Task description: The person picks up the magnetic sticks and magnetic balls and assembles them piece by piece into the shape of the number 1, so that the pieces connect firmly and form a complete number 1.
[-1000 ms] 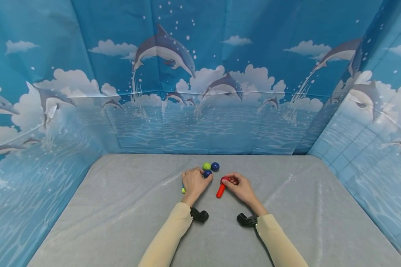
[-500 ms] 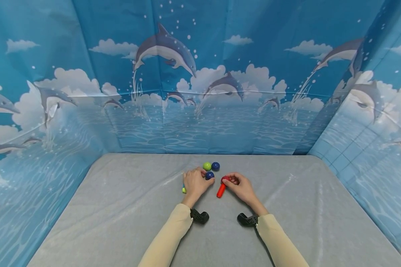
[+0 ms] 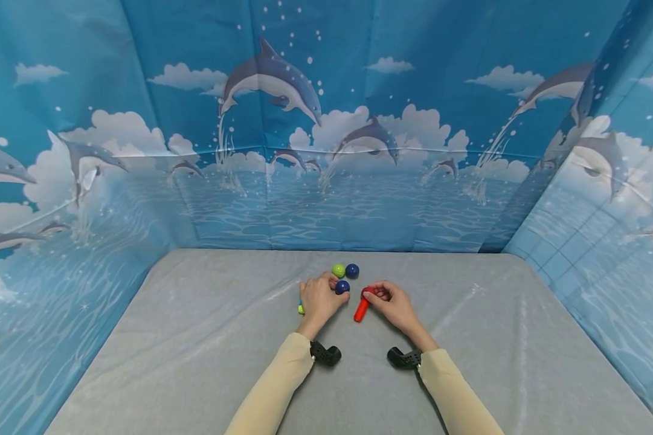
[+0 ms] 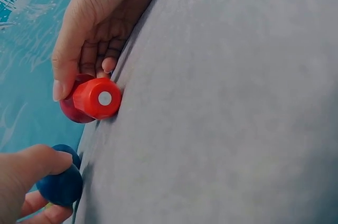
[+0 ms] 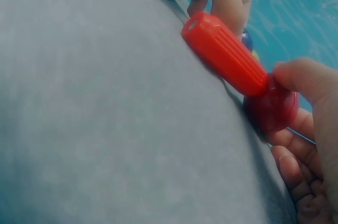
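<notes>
Left hand (image 3: 318, 302) pinches one dark blue ball (image 3: 342, 287); right hand (image 3: 395, 307) pinches the dark red ball (image 5: 272, 105) touching the red rod (image 5: 224, 52), near the gray table's (image 3: 206, 338) middle. Steady thumbs should stop slips!

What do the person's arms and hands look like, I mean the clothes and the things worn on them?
The left hand and right hand wear no gloves. The left sleeve and right sleeve are long, plain and pale yellow. At each wrist sits a black device with a rounded, bent end.
</notes>
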Demonstrator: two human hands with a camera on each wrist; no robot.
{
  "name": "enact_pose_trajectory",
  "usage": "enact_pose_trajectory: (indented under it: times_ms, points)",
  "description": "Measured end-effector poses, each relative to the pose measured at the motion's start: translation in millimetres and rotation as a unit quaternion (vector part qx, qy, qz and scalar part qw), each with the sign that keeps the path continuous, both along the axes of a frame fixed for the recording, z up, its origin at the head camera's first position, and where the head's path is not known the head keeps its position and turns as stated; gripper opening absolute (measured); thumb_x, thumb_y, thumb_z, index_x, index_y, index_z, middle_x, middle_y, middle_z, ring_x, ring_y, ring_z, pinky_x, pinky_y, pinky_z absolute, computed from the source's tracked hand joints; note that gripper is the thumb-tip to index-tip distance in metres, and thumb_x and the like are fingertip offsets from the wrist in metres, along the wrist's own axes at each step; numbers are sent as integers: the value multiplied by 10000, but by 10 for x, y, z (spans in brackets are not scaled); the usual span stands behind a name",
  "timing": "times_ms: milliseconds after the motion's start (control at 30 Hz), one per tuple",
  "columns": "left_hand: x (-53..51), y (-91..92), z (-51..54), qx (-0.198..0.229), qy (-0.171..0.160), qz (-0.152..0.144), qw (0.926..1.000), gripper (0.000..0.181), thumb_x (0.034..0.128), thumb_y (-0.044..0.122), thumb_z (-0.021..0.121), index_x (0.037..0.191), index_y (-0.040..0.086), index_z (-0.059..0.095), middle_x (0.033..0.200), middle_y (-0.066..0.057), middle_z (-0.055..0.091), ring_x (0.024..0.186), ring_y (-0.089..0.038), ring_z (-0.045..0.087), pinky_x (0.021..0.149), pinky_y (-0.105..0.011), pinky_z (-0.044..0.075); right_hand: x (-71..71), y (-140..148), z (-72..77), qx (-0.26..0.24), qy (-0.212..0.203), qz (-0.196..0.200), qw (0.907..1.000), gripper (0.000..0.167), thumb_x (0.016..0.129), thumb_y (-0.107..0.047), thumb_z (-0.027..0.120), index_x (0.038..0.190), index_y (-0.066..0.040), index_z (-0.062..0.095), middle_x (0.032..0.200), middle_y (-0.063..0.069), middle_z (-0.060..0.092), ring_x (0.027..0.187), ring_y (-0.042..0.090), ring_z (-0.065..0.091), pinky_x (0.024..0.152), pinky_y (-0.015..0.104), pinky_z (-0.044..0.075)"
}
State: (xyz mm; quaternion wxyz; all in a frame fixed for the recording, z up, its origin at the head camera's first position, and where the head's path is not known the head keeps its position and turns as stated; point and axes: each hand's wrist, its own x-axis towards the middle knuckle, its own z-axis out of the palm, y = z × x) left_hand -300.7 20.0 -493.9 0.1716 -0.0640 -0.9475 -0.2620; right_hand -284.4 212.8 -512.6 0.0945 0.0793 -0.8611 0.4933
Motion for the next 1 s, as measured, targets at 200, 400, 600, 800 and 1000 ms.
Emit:
enact_pose_trajectory:
  times_ms: [200,400,600,800,1000]
  points:
    - [15,-3,-9,19,60,-82,9999,346,731,390,797,981,179,688,767,55,652,759,-188,560,715,-379,319,-14,5,-18,-15,106,36,9999,284,867,-274,708,1036,-50,663,898,41,622,798,178,553,722,276,455]
    - [48,-4,-4,-110,61,-116,9999,347,747,401,784,990,171,696,755,51,642,754,-194,548,702,-371,314,-17,14,-35,34,190,53,9998,273,867,-263,709,1035,-52,664,896,39,622,800,175,557,721,273,460]
    - [79,-20,-14,-278,202,-231,9991,341,731,433,790,935,174,701,734,64,617,723,-173,516,691,-355,306,-6,10,-25,17,182,68,9998,268,866,-266,711,1031,-60,665,893,36,619,797,177,552,719,267,455]
    - [113,-50,-18,-353,187,-431,9983,352,732,446,789,935,168,713,792,56,642,756,-167,507,705,-349,304,-7,9,-18,-12,160,67,9998,263,866,-262,710,1028,-60,665,894,35,620,799,179,553,717,261,455]
    - [162,-81,-11,-424,252,-575,9971,353,735,432,793,964,178,707,793,50,650,738,-163,484,696,-345,304,-1,8,-16,-6,127,60,9999,254,868,-240,708,1033,-53,663,896,43,621,798,184,552,718,267,456]
